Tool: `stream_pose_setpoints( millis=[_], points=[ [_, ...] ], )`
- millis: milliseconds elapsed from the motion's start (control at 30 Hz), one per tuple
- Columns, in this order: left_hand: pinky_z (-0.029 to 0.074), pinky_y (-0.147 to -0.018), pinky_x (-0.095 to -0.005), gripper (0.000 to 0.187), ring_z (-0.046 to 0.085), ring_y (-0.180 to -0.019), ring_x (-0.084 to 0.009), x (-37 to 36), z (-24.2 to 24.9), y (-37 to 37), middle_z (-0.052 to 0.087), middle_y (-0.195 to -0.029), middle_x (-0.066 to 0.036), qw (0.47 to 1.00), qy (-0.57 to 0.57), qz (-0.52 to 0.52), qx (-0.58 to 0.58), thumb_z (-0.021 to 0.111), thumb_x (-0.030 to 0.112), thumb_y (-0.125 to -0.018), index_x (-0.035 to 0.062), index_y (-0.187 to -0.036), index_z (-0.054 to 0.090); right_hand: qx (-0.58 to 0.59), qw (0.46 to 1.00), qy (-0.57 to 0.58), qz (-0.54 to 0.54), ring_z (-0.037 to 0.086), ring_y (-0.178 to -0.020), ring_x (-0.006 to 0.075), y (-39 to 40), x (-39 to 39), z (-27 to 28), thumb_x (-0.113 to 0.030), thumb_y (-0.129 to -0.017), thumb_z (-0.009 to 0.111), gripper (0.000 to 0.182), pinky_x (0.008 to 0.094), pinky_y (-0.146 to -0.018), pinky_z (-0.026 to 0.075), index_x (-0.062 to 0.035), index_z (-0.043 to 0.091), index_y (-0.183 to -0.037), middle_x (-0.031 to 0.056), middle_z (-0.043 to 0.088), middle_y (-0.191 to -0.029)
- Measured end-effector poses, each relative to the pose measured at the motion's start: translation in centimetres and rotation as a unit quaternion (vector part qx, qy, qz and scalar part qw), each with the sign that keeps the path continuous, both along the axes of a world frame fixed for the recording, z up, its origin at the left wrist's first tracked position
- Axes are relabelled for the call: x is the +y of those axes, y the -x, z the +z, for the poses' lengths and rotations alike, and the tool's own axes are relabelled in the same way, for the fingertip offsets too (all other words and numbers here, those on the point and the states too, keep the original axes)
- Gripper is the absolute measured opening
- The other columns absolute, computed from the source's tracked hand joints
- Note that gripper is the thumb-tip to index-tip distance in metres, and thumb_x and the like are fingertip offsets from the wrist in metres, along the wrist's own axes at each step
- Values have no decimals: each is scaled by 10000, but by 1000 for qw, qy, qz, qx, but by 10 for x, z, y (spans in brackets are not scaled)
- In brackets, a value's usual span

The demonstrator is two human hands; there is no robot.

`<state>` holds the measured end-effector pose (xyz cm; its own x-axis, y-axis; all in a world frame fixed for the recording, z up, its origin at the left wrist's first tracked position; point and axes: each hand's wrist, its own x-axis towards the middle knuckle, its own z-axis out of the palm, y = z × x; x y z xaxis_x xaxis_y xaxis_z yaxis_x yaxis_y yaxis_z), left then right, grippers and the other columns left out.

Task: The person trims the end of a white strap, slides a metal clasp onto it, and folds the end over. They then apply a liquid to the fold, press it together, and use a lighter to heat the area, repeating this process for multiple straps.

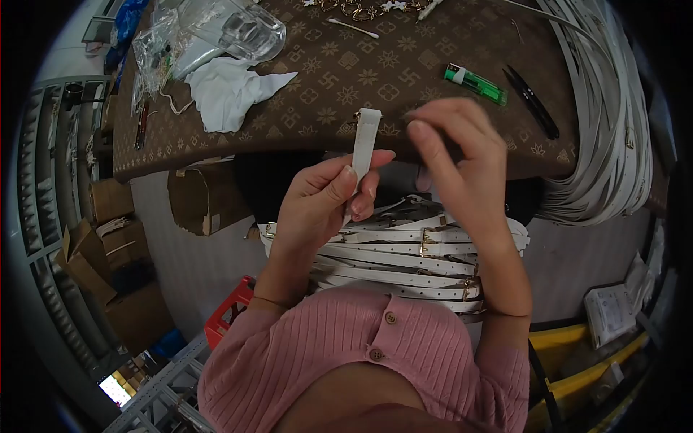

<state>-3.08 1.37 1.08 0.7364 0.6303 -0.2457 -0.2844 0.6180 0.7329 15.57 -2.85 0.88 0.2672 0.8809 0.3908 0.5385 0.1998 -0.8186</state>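
Observation:
My left hand (325, 189) is closed around a white belt (367, 137), whose end stands up above the fingers near the table's front edge. A small gold-coloured metal part (357, 117) shows at the left side of this end. Off to the right, my right hand (462, 144) is raised, apart from the belt. Its thumb and forefinger come together in a pinch, slightly smeared; anything between the tips is too small to make out. Many white belts (390, 278) with gold buckles lie across my lap, beneath both forearms.
The brown patterned tablecloth (325, 79) carries a green lighter (476, 83), a black pen-like tool (532, 102), a cotton swab (354, 29), a white cloth (231, 94) and a clear glass container (253, 32). More white straps (613, 144) hang over the right edge. Cardboard boxes (130, 267) stand left.

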Motion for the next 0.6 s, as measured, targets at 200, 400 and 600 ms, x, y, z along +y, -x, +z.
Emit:
stream_pose_setpoints(
  millis=[200, 400, 600],
  points=[
    [364, -535, -218, 307, 427, -597, -86, -3, -5, 1, 519, -779, -61, 998, -20, -56, 37, 480, 193, -888, -68, -1045, 520, 485, 836, 211, 149, 529, -703, 81, 29, -5, 7, -99, -797, 607, 143, 218, -632, 426, 43, 591, -783, 32, 539, -773],
    [366, -535, -219, 289, 426, -597, -83, -7, 6, -4, 523, -777, -57, 998, 23, -57, 19, 481, 185, -888, -62, -1030, 530, 468, 857, 173, 131, 469, -594, 62, 26, -5, 5, -203, -883, 508, 320, 203, -540, 383, 61, 558, -709, 13, 490, -692],
    [382, -558, -218, 277, 459, -629, -85, -8, 10, -4, 534, -789, -53, 997, 12, -62, 44, 479, 163, -888, -57, -1047, 535, 468, 861, 143, 135, 509, -638, 69, 26, -11, 8, -218, -896, 483, 315, 198, -564, 412, 52, 596, -780, 18, 508, -702]
  ],
)
